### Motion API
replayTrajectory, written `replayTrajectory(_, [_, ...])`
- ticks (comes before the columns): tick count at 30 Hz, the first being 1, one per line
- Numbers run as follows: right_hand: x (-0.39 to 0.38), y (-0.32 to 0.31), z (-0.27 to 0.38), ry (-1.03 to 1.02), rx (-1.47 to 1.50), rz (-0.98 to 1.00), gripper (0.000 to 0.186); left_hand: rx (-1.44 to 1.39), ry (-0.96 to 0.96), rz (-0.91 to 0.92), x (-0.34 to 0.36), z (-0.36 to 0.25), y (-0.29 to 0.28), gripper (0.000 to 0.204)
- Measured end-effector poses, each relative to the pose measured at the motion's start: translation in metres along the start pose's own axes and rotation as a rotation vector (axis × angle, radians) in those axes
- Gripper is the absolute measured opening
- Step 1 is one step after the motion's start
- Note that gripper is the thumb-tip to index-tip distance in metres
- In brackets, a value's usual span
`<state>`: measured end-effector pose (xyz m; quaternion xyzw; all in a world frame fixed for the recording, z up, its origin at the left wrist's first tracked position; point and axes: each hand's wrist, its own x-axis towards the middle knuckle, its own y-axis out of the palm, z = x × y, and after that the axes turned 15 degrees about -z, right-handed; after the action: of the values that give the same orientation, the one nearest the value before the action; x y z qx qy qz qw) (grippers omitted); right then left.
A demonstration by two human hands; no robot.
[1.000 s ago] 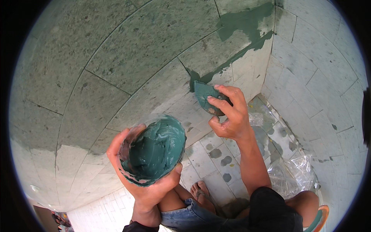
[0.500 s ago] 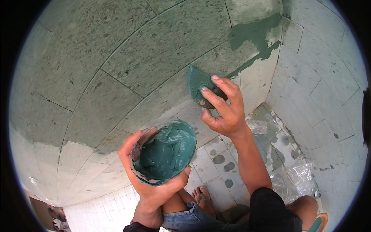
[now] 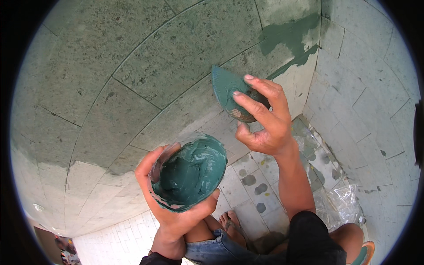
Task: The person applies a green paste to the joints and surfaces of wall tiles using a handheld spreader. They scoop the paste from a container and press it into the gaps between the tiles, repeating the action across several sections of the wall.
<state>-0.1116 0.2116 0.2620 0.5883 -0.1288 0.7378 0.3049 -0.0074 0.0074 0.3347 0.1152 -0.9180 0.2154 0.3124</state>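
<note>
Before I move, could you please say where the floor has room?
The spotted floor tiles between the bowl of green paste and the right forearm lie bare; crumpled clear plastic crowds the edge along the right wall.

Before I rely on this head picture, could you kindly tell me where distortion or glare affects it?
Head view: wall tile joints bow under the fisheye; head view: black rim darkens the corners; head view: bright glints on the clear plastic and green paste; head view: pale tiles lower left look washed out.
</note>
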Motion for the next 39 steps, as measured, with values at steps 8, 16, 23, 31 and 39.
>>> replayTrajectory(8, [-0.05, -0.003, -0.024, 0.006, -0.049, 0.064, 0.046, -0.015, -0.088, -0.128, -0.002, -0.004, 0.009, 0.096])
replayTrajectory(16, [-0.072, -0.027, -0.016, 0.16, 0.006, 0.065, 0.048, -0.046, -0.01, -0.007, 0.003, -0.001, 0.007, 0.094])
replayTrajectory(23, [-0.009, 0.003, -0.005, 0.021, 0.04, -0.046, 0.049, -0.007, -0.025, -0.009, 0.001, 0.0, 0.002, 0.093])
replayTrajectory(31, [-0.068, -0.017, -0.015, 0.176, 0.02, 0.129, 0.049, -0.021, -0.01, -0.03, 0.004, -0.002, 0.004, 0.092])
replayTrajectory(39, [-0.02, -0.083, 0.019, 1.014, 0.626, -0.135, 0.049, 0.044, 0.056, -0.008, 0.0, 0.002, 0.017, 0.089])
